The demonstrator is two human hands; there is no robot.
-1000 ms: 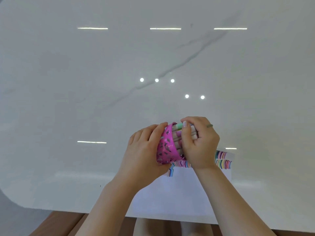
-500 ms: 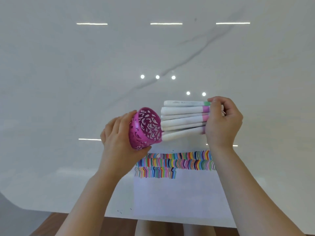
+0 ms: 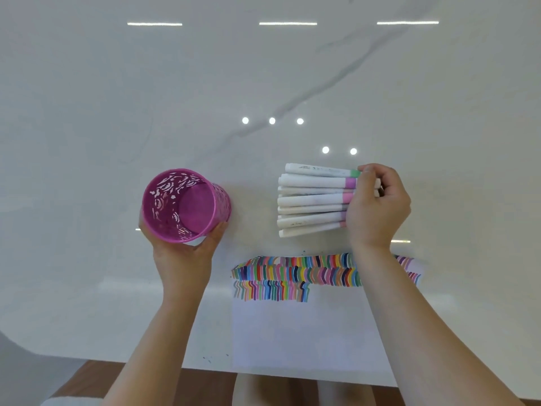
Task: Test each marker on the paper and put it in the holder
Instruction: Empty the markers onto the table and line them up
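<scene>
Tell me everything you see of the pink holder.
The pink holder is a round cup, its wall pierced with a leafy cut-out pattern, metal or plastic by its look. It is empty, the solid bottom showing, mouth facing the camera. The left hand grips its near side. It is left of the markers, apart from them.

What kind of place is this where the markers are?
Probably an indoor drawing or craft spot, maybe at home; I can't be sure. A glossy white table mirrors ceiling lights, the paper is covered in colour strokes, and markers and a holder are out.
</scene>
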